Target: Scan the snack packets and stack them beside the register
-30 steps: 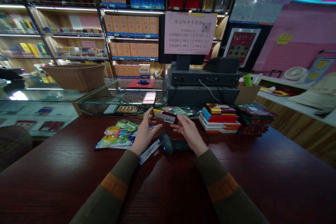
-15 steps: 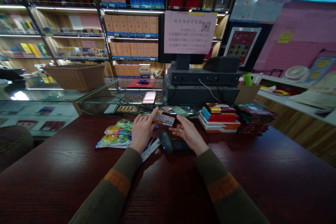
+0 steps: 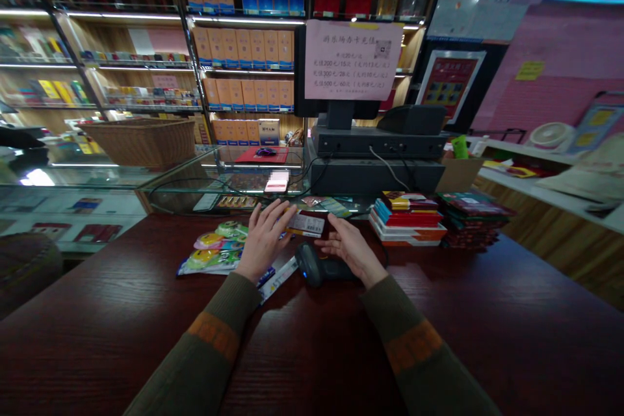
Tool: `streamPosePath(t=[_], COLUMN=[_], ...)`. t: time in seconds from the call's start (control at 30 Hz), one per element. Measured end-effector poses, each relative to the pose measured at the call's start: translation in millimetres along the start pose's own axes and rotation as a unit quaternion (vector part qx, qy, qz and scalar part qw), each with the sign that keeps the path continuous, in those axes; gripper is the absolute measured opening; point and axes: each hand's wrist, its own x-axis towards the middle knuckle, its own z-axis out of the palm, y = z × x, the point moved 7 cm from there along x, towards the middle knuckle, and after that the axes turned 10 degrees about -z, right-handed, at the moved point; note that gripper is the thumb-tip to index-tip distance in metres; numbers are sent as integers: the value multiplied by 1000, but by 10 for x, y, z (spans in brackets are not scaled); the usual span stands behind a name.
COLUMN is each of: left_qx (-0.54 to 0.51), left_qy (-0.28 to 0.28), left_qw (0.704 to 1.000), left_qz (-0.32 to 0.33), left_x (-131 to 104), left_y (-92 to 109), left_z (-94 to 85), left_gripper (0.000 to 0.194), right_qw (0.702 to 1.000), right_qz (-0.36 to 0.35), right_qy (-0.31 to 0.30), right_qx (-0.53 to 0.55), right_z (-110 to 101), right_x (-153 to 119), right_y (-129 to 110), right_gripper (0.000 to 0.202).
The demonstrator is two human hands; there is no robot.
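A small dark box with a white barcode label (image 3: 307, 225) is between my two hands, past the black barcode scanner (image 3: 316, 268). My left hand (image 3: 266, 238) is at its left end, fingers spread and overlapping that end. At the right end is my right hand (image 3: 348, 247), fingers apart, the fingertips close to the box; whether they touch it I cannot tell. A white and blue strip-shaped packet (image 3: 280, 279) lies left of the scanner, partly under my left wrist. Colourful green and yellow packets (image 3: 214, 250) rest left of my left hand.
Stacked boxes (image 3: 407, 221) and a pile of dark red packets (image 3: 470, 220) stand at the right. Behind are a register (image 3: 380, 143) under a monitor with a pink paper sign (image 3: 351, 58), a glass counter, a phone (image 3: 277, 182) and a wicker basket (image 3: 141, 142).
My left hand has shifted slightly left and its fingers have moved on the box's left end. The box has turned a little. My right hand has barely moved.
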Motion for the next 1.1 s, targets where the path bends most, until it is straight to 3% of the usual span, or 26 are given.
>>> streamPosePath(t=[0.33,0.5,0.67,0.9,1.1], left_qx=[24,31,29,43,43], left_qy=[20,21,37,47,23], left_qw=[999,998,997,994,995], left_qz=[-25,-49,-67,-88,-83], left_x=[-24,-43,-74,-109,-119], left_y=[-65,-171,-322,-484,-457], left_z=[-9,-16,-49,-54,-35], left_gripper=[61,61,63,63,63], right_qw=[999,987,941,866,791], right_qz=[-50,-119,-221,-255,-258], right_qy=[-4,-8,-95,-159,-232], right_qx=[-6,-107,-239,-400,-505], right_z=[-46,-155,-244,-482,-407], right_x=[49,78,-6,-198,-342], right_y=[-35,-91,-159,-143,-124], right_gripper=[33,39,43,47,72])
